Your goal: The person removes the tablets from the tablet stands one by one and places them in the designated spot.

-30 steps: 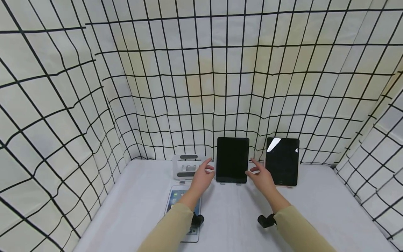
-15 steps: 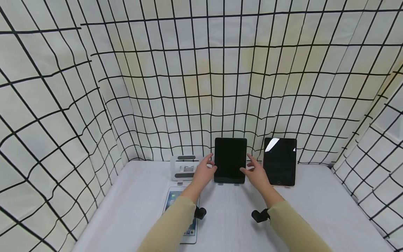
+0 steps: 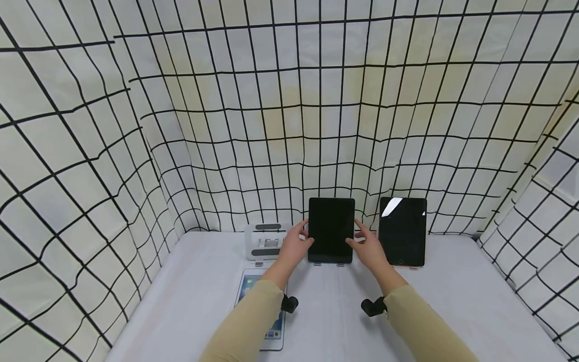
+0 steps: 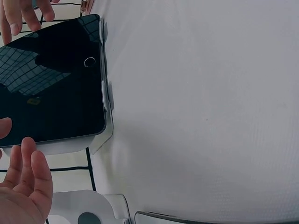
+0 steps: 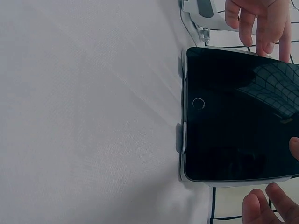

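the black tablet (image 3: 331,229), tilted back on a holder (image 5: 179,137), is pinched at its side edges by the left hand (image 3: 296,246) and right hand (image 3: 367,247). another tablet (image 3: 402,231) is propped to the right; a white stand (image 3: 266,252) is placed left, with a white tablet (image 3: 274,329) laid flat nearer, partly covered by the left sleeve (image 3: 246,322).

A small screened-off booth, set up like a test or recording station.
The white-covered surface (image 3: 334,311) is closed in by pale hangings (image 3: 334,120) crossed with black grid lines, seen at the back and both sides. Dark tablets (image 3: 331,229) are set out on it, and a black device (image 3: 289,303) is worn at each wrist. The wider building cannot be told.
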Tool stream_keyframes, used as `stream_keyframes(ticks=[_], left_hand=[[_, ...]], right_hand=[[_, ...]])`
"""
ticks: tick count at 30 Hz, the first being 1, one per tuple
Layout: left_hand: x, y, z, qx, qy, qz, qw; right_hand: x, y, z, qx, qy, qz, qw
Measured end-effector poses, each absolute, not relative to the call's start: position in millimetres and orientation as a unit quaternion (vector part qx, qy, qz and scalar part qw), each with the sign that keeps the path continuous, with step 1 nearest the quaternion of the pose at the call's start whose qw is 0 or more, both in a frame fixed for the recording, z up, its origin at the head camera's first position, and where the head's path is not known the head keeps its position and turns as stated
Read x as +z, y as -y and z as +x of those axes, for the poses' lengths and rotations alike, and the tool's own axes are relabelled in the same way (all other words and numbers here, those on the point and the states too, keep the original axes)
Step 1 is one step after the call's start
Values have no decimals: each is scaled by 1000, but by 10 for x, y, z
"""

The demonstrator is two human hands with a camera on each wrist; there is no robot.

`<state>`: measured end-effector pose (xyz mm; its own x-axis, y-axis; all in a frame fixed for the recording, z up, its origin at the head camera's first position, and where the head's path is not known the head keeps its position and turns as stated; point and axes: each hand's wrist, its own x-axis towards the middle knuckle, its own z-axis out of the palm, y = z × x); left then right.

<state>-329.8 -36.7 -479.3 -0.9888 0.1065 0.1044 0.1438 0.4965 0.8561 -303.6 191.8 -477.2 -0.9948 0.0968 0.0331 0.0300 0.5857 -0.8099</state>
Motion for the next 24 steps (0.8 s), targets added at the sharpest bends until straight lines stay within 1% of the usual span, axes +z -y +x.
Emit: stream_keyframes(ticks=[7,12,24], left_hand=[[-4781,363,-3277,-495,866,-70,20],[-4772,352,-3278,-499,864,-71,16],[-4814,352,-3264,-497,864,-72,29]], right_hand=[[-4800,-1911,-3068,445,894,-29,35],[-4788,-1917,-3072,442,895,-30,45],[-4829,-1938,-3071,457,887,-17,62]])
